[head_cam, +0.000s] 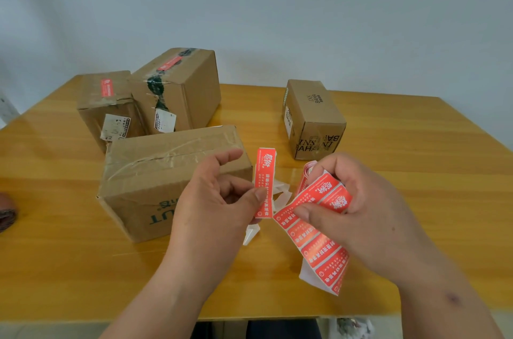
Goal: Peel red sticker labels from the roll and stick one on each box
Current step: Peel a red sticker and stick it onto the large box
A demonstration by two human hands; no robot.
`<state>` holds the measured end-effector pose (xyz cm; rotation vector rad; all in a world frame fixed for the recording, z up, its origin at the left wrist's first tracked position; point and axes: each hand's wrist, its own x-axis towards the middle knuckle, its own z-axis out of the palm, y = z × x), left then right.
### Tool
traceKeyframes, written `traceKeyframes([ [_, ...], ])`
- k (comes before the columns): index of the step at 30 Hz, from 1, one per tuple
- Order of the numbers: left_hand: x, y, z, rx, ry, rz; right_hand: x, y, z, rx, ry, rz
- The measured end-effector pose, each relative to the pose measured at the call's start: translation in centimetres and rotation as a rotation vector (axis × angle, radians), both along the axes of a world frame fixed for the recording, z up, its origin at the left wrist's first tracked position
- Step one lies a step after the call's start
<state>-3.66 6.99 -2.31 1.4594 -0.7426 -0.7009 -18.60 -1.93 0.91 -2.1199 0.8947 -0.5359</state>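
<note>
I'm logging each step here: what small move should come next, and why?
Probably carry the peeled sticker, pinched in the left hand, onto the nearest box: its top shows no red label, while the two rear boxes already do. The right hand holds the label strip.

The single head view looks forward and down, close over the table (pixel 388 144).

four boxes (pixel 175 180), one label strip (pixel 319 230), two hands (pixel 213 200)
</note>
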Motion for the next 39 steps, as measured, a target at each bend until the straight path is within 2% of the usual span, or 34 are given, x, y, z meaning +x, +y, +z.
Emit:
traceKeyframes([
  [6, 0.7, -0.1, 0.1, 0.004, -0.014, 0.059, -0.3, -0.8, -0.2, 0.047, -0.062, -0.078],
  [9, 0.8, -0.1, 0.2, 0.033, -0.018, 0.034, 0.7, -1.0, -0.7, -0.015, 0.012, -0.091],
  [11, 0.8, 0.0, 0.2, 0.042, -0.013, 0.014, 1.6, -1.2, -1.5, -0.152, 0.081, -0.107],
  [13, 0.8, 0.1, 0.2, 0.049, -0.018, -0.001, 2.2, -1.5, -2.2, -0.379, 0.17, -0.111],
  [15, 0.8, 0.2, 0.1, 0.056, -0.025, -0.003, 2.7, -1.6, -2.3, -0.465, 0.214, -0.142],
  [18, 0.9, 0.3, 0.0, 0.074, -0.036, -0.018, 3.0, -1.6, -2.3, -0.424, 0.196, -0.158],
  [21, 1.0, 0.2, 0.0, 0.102, -0.071, -0.042, 3.1, -1.5, -2.3, -0.374, 0.067, -0.179],
  [25, 0.9, 0.3, 0.2, 0.123, -0.147, -0.079, 3.1, -0.8, -1.9, -0.23, -0.095, -0.219],
  [30, 0.9, 0.3, -0.1, 0.132, -0.199, -0.133, 3.1, 0.3, -0.7, 0.045, -0.21, -0.12],
  [36, 0.6, 0.5, -0.3, 0.074, -0.382, -0.016, 3.0, 0.2, -0.9, 0.008, -0.212, -0.121],
  [39, 0.1, 0.6, 0.3, -0.032, -0.294, -0.038, 2.9, 0.5, -1.0, 0.058, -0.225, -0.075],
])
